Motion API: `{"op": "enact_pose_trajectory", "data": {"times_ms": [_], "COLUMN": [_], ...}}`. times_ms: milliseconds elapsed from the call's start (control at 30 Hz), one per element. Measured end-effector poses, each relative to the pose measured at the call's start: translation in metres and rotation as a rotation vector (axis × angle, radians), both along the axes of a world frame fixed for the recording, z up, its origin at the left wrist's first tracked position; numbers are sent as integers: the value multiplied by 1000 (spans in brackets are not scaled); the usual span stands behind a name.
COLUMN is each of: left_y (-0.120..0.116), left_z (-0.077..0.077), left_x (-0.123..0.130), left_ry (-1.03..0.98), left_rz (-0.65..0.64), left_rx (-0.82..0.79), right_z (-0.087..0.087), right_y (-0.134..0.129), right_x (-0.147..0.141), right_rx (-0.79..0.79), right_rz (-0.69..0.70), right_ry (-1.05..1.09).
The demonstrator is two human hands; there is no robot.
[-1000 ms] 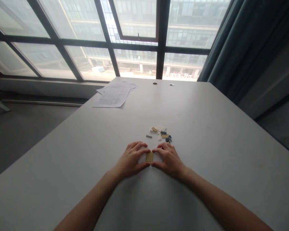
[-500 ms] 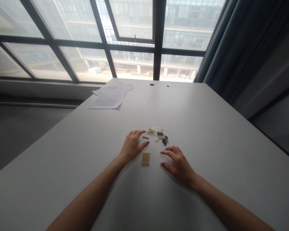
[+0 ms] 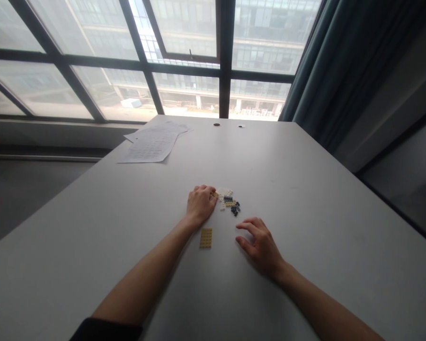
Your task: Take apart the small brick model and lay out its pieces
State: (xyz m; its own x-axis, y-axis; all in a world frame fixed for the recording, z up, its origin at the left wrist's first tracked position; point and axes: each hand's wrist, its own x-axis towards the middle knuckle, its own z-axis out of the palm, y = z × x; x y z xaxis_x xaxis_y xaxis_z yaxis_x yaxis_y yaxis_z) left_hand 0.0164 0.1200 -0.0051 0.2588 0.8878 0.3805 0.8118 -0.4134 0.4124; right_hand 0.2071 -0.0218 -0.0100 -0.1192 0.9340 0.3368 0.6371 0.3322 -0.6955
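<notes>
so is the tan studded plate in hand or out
Out: the tan studded rectangular plate lies flat on the white tabletop. The left hand is beyond it, the right hand off to its right, neither touching it.

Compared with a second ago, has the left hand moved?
Yes: against the table, the left hand has gone forward, from the tan plate to the bricks.

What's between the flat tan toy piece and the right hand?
In the head view, just the white tabletop shows between the flat tan piece and the right hand.
</notes>
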Motion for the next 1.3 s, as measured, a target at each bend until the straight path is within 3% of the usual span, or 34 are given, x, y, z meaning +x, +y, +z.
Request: {"op": "enact_pose_trajectory", "data": {"times_ms": [167, 367, 533, 867, 1300], "left_y": [-28, -93, -109, -113, -108], "left_z": [14, 28, 26, 20, 20], "left_x": [0, 4, 6, 4, 5], "left_ry": [-108, -401, -387, -267, -443], "left_rz": [-90, -364, -435, -475, -486], "left_rx": [24, 54, 80, 174, 59], "right_z": [4, 11, 12, 13, 16], "right_y": [4, 11, 2, -5, -7], "right_x": [4, -5, -17, -20, -21], "right_rx": [-27, -409, -610, -454, -360], "right_rz": [10, 218, 268, 103, 55], "right_ry": [161, 776, 997, 891, 890]}}
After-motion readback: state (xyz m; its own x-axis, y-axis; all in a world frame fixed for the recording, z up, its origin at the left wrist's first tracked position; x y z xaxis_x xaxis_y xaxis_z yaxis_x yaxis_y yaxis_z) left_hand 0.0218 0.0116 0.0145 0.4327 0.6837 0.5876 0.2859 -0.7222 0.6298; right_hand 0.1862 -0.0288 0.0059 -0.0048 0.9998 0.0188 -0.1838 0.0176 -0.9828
